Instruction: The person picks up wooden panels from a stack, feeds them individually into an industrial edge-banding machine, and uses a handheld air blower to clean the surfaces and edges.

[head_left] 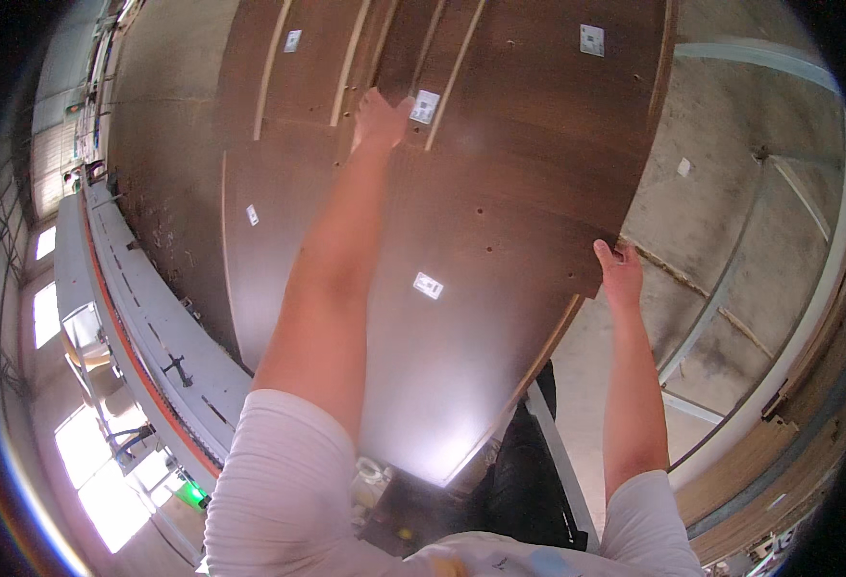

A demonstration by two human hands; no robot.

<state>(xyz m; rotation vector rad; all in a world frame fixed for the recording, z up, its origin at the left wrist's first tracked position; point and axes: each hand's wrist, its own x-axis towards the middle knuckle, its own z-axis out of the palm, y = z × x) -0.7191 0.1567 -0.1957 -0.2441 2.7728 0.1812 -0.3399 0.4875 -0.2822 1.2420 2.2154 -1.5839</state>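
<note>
Several dark brown wood-grain panels lie stacked and overlapping in front of me. Up at the far middle, my left hand closes around the near end of a narrow brown panel, its thumb beside a white label. Its fingertips are partly hidden. My right hand grips the right edge of a wide brown panel near its corner, thumb on top and the other fingers mostly hidden. Small drilled holes dot the surface between the hands. Another white label sits on the glossy lower panel.
A long grey machine bed with an orange stripe runs along the left. On the right, a pale metal frame stands above the concrete floor, with stacked boards beyond it. Dark trousers and a metal bar are close below me.
</note>
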